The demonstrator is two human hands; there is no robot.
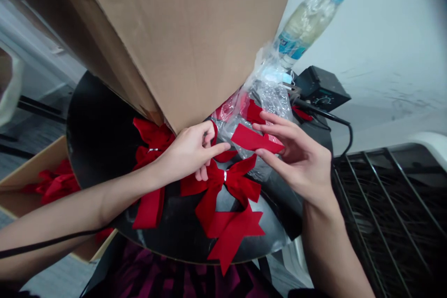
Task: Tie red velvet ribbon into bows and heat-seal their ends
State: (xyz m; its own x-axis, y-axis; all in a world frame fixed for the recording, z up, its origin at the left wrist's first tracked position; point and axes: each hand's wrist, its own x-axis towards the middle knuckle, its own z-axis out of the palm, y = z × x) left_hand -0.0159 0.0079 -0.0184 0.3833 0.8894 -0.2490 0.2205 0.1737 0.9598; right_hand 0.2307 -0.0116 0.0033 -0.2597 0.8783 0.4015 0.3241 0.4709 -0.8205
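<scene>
My left hand (190, 151) and my right hand (296, 156) both pinch a flat red ribbon strip (252, 140) over a round black table (101, 135). The left hand holds its left end with curled fingers, the forefinger pointing right. The right hand grips its right end between thumb and fingers. Just below the hands lies a finished red bow (226, 195) with a metal tie at its centre. A second red bow (152, 149) lies to the left, partly under my left wrist. A clear plastic bag (268, 95) holding more red pieces sits behind the strip.
A big cardboard box (181, 32) towers over the table's back. Two plastic bottles (307, 18) stand at the upper right beside a black soldering station (323, 88) with a cable. An open box of red bows (49, 181) sits on the left. A black wire rack (394, 209) is on the right.
</scene>
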